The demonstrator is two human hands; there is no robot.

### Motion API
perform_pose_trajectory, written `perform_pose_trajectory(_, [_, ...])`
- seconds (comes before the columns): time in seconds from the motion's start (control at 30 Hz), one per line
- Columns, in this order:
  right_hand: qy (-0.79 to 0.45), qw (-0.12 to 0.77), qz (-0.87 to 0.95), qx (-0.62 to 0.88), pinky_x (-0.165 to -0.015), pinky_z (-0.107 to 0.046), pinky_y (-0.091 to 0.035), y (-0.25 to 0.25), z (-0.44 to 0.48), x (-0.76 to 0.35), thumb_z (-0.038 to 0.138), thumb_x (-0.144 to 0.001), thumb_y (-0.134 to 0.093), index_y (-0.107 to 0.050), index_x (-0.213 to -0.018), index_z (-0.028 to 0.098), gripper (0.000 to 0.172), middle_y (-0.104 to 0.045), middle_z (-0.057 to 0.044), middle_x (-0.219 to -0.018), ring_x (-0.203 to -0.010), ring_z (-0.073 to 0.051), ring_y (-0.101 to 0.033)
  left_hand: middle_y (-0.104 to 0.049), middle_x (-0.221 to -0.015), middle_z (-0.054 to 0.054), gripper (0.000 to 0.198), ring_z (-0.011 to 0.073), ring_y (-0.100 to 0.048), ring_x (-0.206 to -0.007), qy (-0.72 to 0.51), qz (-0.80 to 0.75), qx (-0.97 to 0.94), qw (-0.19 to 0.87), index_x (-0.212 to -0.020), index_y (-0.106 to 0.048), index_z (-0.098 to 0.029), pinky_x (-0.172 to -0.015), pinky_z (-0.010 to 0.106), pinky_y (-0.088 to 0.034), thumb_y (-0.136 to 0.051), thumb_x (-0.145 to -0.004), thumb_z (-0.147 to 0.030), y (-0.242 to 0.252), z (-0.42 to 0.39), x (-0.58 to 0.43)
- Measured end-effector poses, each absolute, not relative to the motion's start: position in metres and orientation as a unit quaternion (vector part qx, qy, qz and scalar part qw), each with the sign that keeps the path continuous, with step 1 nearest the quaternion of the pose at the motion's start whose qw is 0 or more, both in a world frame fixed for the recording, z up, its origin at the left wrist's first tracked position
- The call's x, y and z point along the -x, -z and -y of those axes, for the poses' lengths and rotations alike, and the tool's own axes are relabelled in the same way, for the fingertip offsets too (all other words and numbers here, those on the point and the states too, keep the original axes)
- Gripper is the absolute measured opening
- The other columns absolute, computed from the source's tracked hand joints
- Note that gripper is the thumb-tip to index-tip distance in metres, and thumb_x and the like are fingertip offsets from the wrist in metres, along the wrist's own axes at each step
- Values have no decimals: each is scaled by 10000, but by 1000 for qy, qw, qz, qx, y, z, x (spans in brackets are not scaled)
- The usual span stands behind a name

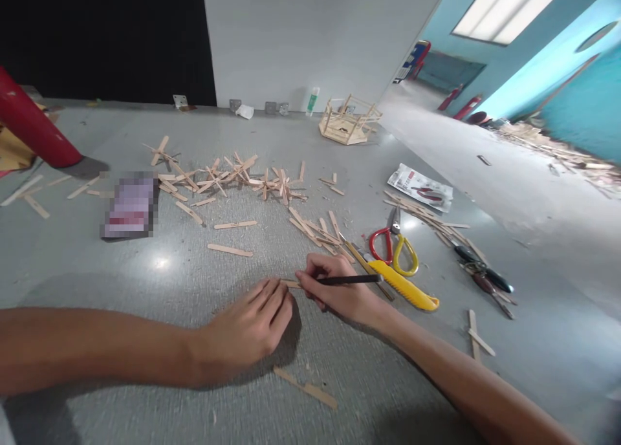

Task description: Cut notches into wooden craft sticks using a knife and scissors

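My right hand (334, 283) is closed around a slim black pen (352, 279), its tip end hidden by the fingers. Beneath that hand a short length of wooden craft stick (291, 284) shows on the tabletop. The fingers of my left hand (257, 319) are bent together and press the other end of this stick down. A yellow utility knife (405, 286) lies just right of my right hand, beside red-and-yellow-handled scissors (395, 244). Nearer to me is another craft stick (305, 388), which looks notched or broken.
A pile of craft sticks (233, 173) spreads across the grey table (218, 406). Farther back stand a small stick-built frame (347, 125) and a glue tube (313, 101). A blurred-out phone-like object (129, 206) lies left; a white packet (420, 187) and black-handled tools (482, 270) lie right.
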State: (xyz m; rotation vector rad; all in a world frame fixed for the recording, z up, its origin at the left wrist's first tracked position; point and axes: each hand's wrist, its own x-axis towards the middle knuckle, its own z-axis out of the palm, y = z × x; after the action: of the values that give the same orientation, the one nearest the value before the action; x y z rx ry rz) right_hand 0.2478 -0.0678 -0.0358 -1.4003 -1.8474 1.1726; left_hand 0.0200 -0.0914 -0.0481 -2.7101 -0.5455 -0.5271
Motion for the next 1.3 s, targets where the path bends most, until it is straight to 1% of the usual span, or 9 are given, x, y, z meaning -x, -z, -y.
perform_pose_trajectory(0.17, [-462, 288, 655, 525, -374, -189, -370, 38, 74, -242, 419, -973, -600, -488, -685, 231, 362, -538, 66, -465, -364, -89, -499, -733, -1216, 249, 382, 310, -724, -1134, 179, 188, 952, 161, -1197, -625, 30, -997, 397, -540, -366, -918, -9, 51, 93, -20])
perform_pose_trajectory(0.33, [-470, 285, 655, 518, -390, -182, -345, 38, 76, -238, 382, -956, -633, -511, -666, 219, 355, -506, 77, -429, -367, -76, -467, -736, -1201, 261, 363, 335, -725, -1138, 166, 169, 955, 181, -1197, -645, 62, -993, 404, -565, -431, -923, -45, 45, 95, -21])
perform_pose_trajectory(0.6, [-472, 293, 650, 519, -372, -179, -350, 45, 74, -241, 378, -938, -669, -495, -654, 223, 367, -514, 81, -438, -347, -79, -498, -748, -1159, 267, 355, 351, -741, -1100, 172, 166, 949, 204, -1154, -676, 71, -947, 412, -601, -434, -920, -43, 43, 98, -22])
perform_pose_trajectory(0.73, [-473, 295, 647, 520, -372, -177, -359, 44, 74, -240, 379, -939, -669, -502, -650, 221, 369, -519, 80, -433, -340, -78, -503, -766, -1093, 270, 332, 333, -767, -1027, 179, 156, 946, 220, -1132, -685, 77, -897, 400, -615, -450, -937, -54, 41, 99, -21])
perform_pose_trajectory(0.83, [-476, 298, 644, 520, -367, -174, -357, 43, 74, -239, 387, -917, -704, -503, -645, 218, 378, -522, 83, -446, -337, -73, -497, -799, -972, 216, 291, 294, -790, -891, 216, 117, 943, 226, -1069, -716, 43, -804, 369, -632, -475, -950, -70, 38, 98, -21])
perform_pose_trajectory(0.9, [-476, 298, 644, 520, -363, -174, -353, 43, 74, -239, 393, -912, -710, -506, -641, 217, 382, -519, 84, -448, -335, -72, -497, -807, -931, 185, 283, 274, -791, -848, 242, 100, 938, 228, -1041, -728, 22, -771, 350, -634, -475, -956, -72, 38, 97, -22])
perform_pose_trajectory(1.03, [-469, 297, 646, 525, -371, -179, -352, 43, 74, -239, 386, -928, -686, -506, -640, 219, 379, -510, 84, -426, -333, -74, -491, -793, -1047, 212, 284, 300, -781, -970, 233, 142, 934, 228, -1076, -719, 29, -856, 371, -620, -488, -969, -97, 42, 97, -23])
perform_pose_trajectory(1.1, [-466, 296, 646, 527, -370, -182, -350, 44, 74, -240, 391, -931, -680, -506, -638, 221, 381, -508, 82, -416, -329, -78, -488, -782, -1074, 231, 281, 320, -772, -1009, 225, 163, 934, 226, -1087, -711, 41, -865, 384, -613, -511, -971, -117, 46, 98, -24])
perform_pose_trajectory(1.3, [-462, 297, 649, 526, -369, -186, -346, 42, 74, -238, 413, -923, -690, -501, -631, 221, 398, -503, 82, -408, -324, -78, -475, -779, -1080, 238, 276, 320, -773, -996, 202, 167, 939, 224, -1119, -699, 55, -840, 381, -605, -551, -962, -118, 48, 99, -23])
